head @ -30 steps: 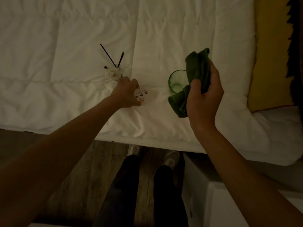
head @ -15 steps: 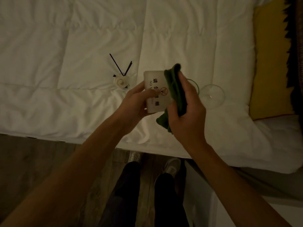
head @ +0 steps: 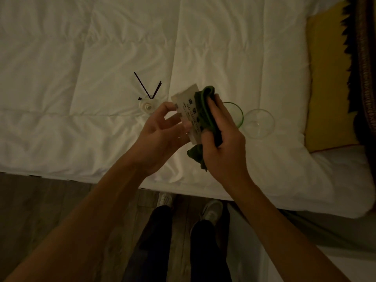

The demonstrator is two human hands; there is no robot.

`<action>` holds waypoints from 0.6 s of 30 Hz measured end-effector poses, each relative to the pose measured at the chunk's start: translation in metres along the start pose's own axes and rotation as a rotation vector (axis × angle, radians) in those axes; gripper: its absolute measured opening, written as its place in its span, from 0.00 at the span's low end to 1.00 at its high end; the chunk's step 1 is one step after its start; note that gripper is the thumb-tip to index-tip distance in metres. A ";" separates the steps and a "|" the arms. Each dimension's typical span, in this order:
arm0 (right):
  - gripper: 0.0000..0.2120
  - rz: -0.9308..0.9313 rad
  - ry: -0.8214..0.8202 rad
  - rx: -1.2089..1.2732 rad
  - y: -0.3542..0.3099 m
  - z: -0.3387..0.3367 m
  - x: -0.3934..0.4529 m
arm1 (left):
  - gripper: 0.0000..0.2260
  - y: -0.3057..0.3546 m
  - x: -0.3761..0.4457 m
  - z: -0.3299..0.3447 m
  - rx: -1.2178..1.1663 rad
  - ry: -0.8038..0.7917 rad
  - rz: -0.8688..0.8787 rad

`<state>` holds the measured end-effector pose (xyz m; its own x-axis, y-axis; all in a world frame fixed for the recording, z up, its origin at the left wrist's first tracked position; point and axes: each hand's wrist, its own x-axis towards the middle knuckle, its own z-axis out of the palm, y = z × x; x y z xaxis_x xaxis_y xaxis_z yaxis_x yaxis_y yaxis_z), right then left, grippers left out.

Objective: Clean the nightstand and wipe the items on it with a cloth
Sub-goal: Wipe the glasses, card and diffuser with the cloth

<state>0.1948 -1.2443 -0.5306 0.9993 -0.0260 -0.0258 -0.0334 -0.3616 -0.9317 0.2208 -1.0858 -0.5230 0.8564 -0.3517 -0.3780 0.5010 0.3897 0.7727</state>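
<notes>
Above the white duvet (head: 81, 58), my left hand (head: 160, 135) holds a small white no-smoking sign (head: 184, 102) by its left edge, thumb and fingertips pinching it. My right hand (head: 221, 145) grips a dark green cloth (head: 205, 110) and presses it against the sign's right half. A reed diffuser (head: 147, 104) with dark sticks stands on the duvet just left of the hands. A green-rimmed glass (head: 236, 112) and a clear glass (head: 259, 123) stand on the duvet behind my right hand.
A yellow pillow (head: 329, 82) lies at the bed's right end beside a dark fringed throw (head: 364, 58). The corner of the white nightstand (head: 284, 267) shows at lower right. Wooden floor (head: 40, 200) and my shoes (head: 211, 210) are below the bed edge.
My left hand picked the sign up off the duvet and raised it. My right hand brought the cloth onto it; between the last two moments the sign has tilted and the cloth slid along it.
</notes>
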 end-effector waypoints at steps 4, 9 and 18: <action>0.30 0.001 -0.049 0.029 -0.002 -0.008 0.004 | 0.26 0.009 0.004 -0.006 0.206 -0.021 0.021; 0.30 0.014 -0.067 0.048 -0.005 -0.012 0.007 | 0.28 0.013 0.008 0.002 0.384 -0.051 0.031; 0.28 -0.009 -0.020 0.058 -0.019 -0.018 0.032 | 0.15 0.003 0.010 0.010 0.491 -0.134 -0.046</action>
<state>0.2269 -1.2548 -0.5070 0.9997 -0.0038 -0.0241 -0.0241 -0.3067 -0.9515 0.2300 -1.0971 -0.5189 0.7954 -0.4775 -0.3733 0.3924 -0.0637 0.9176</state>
